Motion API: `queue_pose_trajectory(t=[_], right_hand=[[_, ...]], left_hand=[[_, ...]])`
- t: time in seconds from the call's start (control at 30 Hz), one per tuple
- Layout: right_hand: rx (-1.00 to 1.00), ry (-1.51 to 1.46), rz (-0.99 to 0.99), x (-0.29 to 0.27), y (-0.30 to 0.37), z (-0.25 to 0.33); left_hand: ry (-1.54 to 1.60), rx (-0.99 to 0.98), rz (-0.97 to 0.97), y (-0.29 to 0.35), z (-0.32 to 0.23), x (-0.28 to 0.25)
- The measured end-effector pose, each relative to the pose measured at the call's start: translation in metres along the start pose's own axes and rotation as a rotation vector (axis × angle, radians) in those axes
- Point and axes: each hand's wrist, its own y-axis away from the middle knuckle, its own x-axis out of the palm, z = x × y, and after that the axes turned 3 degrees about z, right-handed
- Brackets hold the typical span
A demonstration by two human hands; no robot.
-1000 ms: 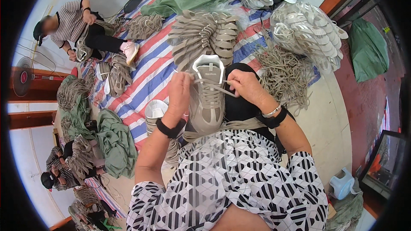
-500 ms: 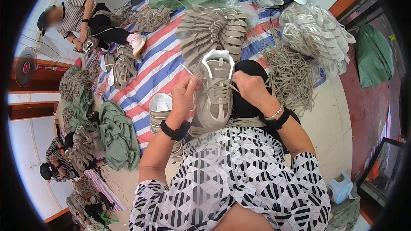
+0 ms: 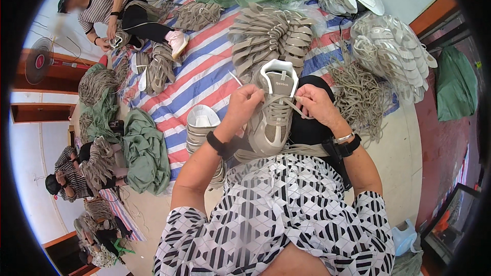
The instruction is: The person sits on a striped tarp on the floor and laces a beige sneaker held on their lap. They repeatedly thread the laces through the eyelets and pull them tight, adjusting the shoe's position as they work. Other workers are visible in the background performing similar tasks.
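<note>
A beige and grey shoe [image 3: 271,130] with a white-edged collar rests in my lap, its toe toward me. Its beige shoelace [image 3: 279,110] is threaded across the tongue. At the collar's left side, my left hand [image 3: 245,106] is closed with thumb and fingers pinched on the lace; a white lace end sticks out beyond it. To the right of the tongue, my right hand [image 3: 319,107] pinches another length of the lace, which hangs in a short tail below the fingers. What lies inside each pinch is partly hidden.
Stacked shoes [image 3: 202,122] stand left of my forearm. Fanned beige shoe pieces [image 3: 273,36] lie ahead on a striped sheet [image 3: 199,79]. Right are loose laces [image 3: 360,92] and clear-bagged shoes [image 3: 391,53]. A green sack [image 3: 146,151] lies left; a co-worker [image 3: 107,7] sits far left.
My left hand has come inward to the shoe's collar. My right fingers have shifted slightly down and away from the collar, with a lace tail now showing. The whole view has shifted a little.
</note>
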Motion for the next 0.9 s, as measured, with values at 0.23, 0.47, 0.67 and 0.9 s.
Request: queue_pose_trajectory(t=[0.23,0.47,0.67,0.9], right_hand=[[-0.08,0.12,-0.018,0.0,-0.002,-0.003],[-0.07,0.137,-0.01,-0.001,-0.003,-0.007],[-0.752,0.998,-0.221,-0.006,0.0,0.017],[-0.552,1.307,0.235,-0.013,-0.027,0.033]], left_hand=[[-0.656,0.439,-0.219,-0.006,-0.005,0.008],[-0.428,0.219,-0.149,-0.003,-0.004,0.019],[-0.701,0.508,0.005,-0.015,-0.039,-0.014],[-1.052,0.707,0.529,-0.044,-0.071,-0.038]])
